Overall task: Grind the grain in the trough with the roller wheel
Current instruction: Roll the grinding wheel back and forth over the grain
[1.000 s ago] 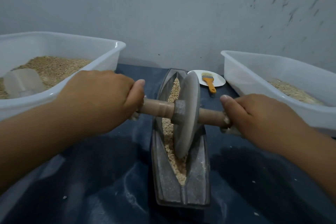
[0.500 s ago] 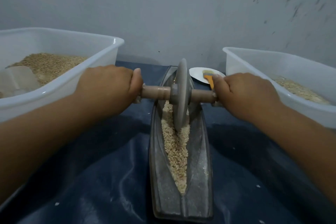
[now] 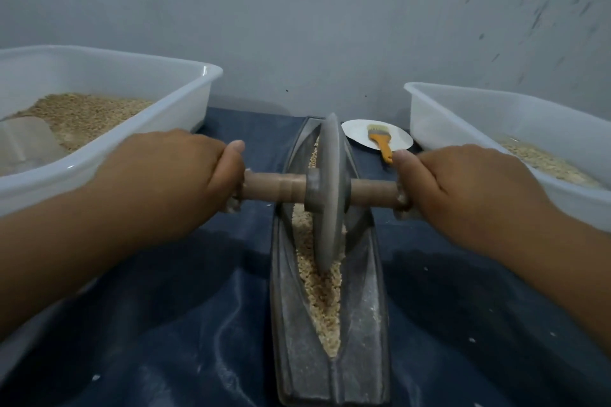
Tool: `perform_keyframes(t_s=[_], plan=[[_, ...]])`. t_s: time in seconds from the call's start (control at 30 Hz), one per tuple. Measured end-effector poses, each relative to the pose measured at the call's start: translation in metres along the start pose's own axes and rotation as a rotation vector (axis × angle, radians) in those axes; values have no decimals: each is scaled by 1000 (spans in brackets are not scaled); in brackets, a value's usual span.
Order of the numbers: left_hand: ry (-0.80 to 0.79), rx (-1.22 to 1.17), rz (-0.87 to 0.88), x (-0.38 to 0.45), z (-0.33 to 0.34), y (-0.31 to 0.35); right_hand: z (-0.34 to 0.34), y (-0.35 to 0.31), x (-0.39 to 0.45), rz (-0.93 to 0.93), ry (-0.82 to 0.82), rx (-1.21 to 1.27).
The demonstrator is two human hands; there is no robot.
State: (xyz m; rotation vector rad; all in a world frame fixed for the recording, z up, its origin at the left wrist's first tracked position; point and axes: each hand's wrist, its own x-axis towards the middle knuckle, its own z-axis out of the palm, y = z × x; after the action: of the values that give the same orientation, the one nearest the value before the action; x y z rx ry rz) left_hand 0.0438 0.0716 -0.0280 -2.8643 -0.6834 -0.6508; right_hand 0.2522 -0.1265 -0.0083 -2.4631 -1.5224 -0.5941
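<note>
A long grey boat-shaped trough lies lengthwise on a dark blue cloth. Pale crushed grain fills its groove. The grey roller wheel stands upright in the groove around the trough's far half, on a wooden axle that sticks out on both sides. My left hand grips the left end of the axle. My right hand grips the right end. Both ends of the axle are hidden inside my fists.
A white tub with grain and a clear scoop stands at the left. Another white tub holding grain is at the right. A white plate with an orange-handled brush lies behind the trough, near a grey wall.
The wheel rolled from the middle of the trough towards the far end, then came back a little towards me. Both hands kept their grip on the axle.
</note>
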Motion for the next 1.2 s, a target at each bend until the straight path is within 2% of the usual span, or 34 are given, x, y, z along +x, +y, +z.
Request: perform_keyframes(t_s=[0.03,0.07,0.2,0.3,0.4,0.47,0.53,0.57,0.67,0.8,0.93,1.07,1.13,1.2], plan=[[99,-50,-26,-5,-2,2,-6,-2,-9,7,-24,35],[120,-88,-61,-9,-5,3,-11,-3,-18,15,-47,65],[85,-104,-102,-21,-14,-3,-23,-1,-34,25,-104,172],[72,-100,-97,-20,-14,1,-21,-2,-30,33,-142,151],[173,-88,-63,-7,-3,6,-7,0,-12,53,-91,86],[194,28,-10,6,-1,4,8,4,3,67,-51,78],[172,219,163,19,3,-1,22,8,20,93,-23,89],[164,352,188,27,4,-2,28,10,28,109,-12,97],[128,608,174,48,11,-7,36,14,42,141,9,127],[145,693,173,41,11,-8,33,13,37,129,2,150],[155,383,281,9,-3,1,12,8,8,72,-79,153],[164,-20,-10,-14,-8,-4,-16,5,-26,33,-155,154],[94,-60,-115,-23,-7,-11,-25,3,-33,28,-170,167],[80,-118,-132,-23,-6,-12,-26,2,-30,30,-197,179]])
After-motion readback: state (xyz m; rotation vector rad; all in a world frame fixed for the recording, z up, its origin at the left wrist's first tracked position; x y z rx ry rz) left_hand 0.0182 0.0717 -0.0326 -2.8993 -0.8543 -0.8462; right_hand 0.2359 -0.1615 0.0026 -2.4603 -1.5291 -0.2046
